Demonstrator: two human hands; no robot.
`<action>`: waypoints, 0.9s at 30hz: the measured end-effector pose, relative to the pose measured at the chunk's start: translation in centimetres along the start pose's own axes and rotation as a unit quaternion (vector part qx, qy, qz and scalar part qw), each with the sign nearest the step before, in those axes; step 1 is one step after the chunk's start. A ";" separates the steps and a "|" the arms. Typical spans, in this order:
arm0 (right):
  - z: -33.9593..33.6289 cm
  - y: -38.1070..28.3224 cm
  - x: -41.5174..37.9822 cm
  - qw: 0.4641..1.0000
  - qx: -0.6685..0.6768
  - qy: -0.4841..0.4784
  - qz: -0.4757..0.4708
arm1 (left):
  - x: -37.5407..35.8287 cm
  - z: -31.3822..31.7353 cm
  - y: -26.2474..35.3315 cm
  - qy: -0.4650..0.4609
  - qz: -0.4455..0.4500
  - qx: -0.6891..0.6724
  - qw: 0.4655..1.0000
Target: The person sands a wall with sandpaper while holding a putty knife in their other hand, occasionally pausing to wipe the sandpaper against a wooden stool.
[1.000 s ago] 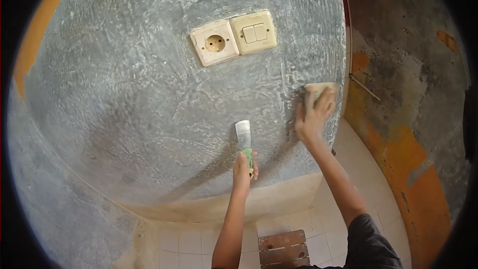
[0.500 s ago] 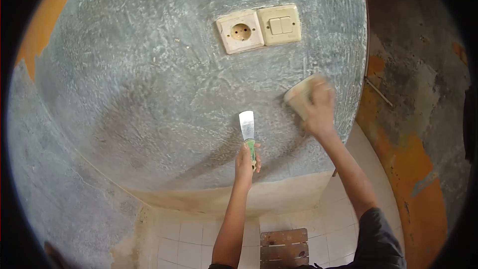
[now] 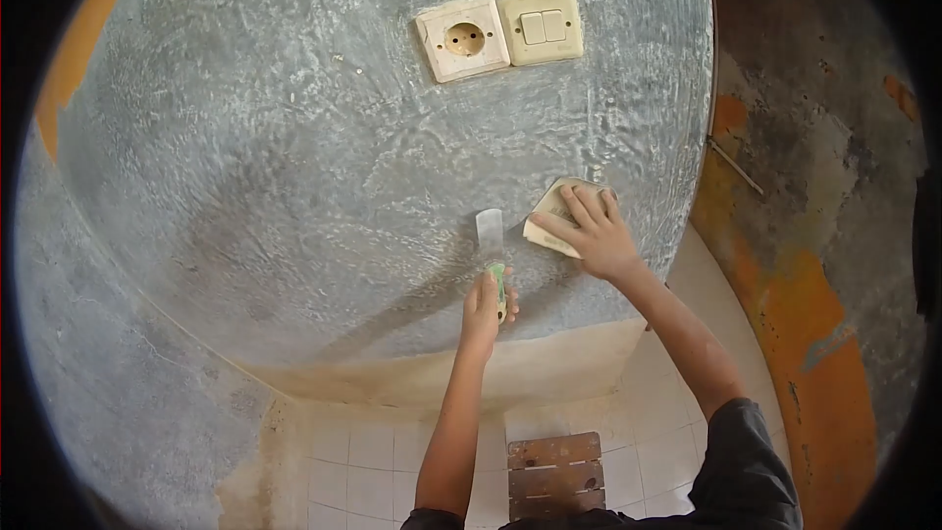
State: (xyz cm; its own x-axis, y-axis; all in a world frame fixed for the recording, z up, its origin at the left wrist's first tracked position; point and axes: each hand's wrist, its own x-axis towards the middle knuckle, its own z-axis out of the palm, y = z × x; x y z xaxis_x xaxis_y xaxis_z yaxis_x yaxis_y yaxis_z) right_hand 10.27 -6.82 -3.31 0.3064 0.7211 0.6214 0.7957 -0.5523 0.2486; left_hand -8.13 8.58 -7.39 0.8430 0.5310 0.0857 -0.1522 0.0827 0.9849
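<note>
My left hand is wrapped round the green handle of a putty knife, whose metal blade points up in front of the grey wall. To its right, my right hand presses a cream-coloured flat piece, like sandpaper or a pad, against the wall, its fingers spread over the top. Above both hands, a cream socket and a double light switch sit side by side on the wall.
A brown slatted wooden stool stands on the white tiled floor below. At the right is another wall with orange patches. A thin stick-like piece juts out near the wall's right edge.
My right hand has moved down and left with the cream piece, closer to the putty knife. The socket and switch appear slightly higher in the view.
</note>
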 end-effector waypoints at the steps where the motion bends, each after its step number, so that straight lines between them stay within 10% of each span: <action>1: -0.8 0.0 -0.2 0.999 0.043 0.009 0.029 | 0.0 0.1 0.0 -0.005 -0.005 0.009 1.000; 3: 0.3 -0.2 0.3 0.967 0.090 0.182 0.155 | 0.0 0.1 0.0 -0.012 -0.014 0.014 1.000; 6: 2.1 -4.2 -0.4 0.983 0.057 0.068 0.162 | -0.4 0.2 -0.6 -0.029 -0.026 0.027 0.999; 7: 0.2 -4.7 -1.4 0.995 0.099 -0.031 -0.015 | -0.7 0.2 -1.0 -0.044 -0.025 0.030 0.998; 12: -0.1 -7.2 -6.1 0.936 0.343 0.078 0.012 | -3.3 0.1 -3.8 -0.054 -0.014 0.024 0.998; 14: -1.3 -8.8 -9.5 0.724 0.640 -0.104 0.235 | -4.9 0.3 -5.2 -0.070 -0.025 0.040 0.996; 27: 6.6 -20.7 -35.5 0.457 0.682 -0.206 0.533 | -22.5 -1.4 -27.7 -0.057 -0.301 0.114 0.945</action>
State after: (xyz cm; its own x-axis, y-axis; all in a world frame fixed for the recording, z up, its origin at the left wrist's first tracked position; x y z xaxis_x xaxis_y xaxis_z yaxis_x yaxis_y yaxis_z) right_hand -13.66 -18.20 -35.41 0.7483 0.5197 -0.4123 -0.4198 -0.1104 -0.9009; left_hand -23.62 -4.48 -36.78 0.7937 0.3508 -0.4970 0.4759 0.1508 0.8665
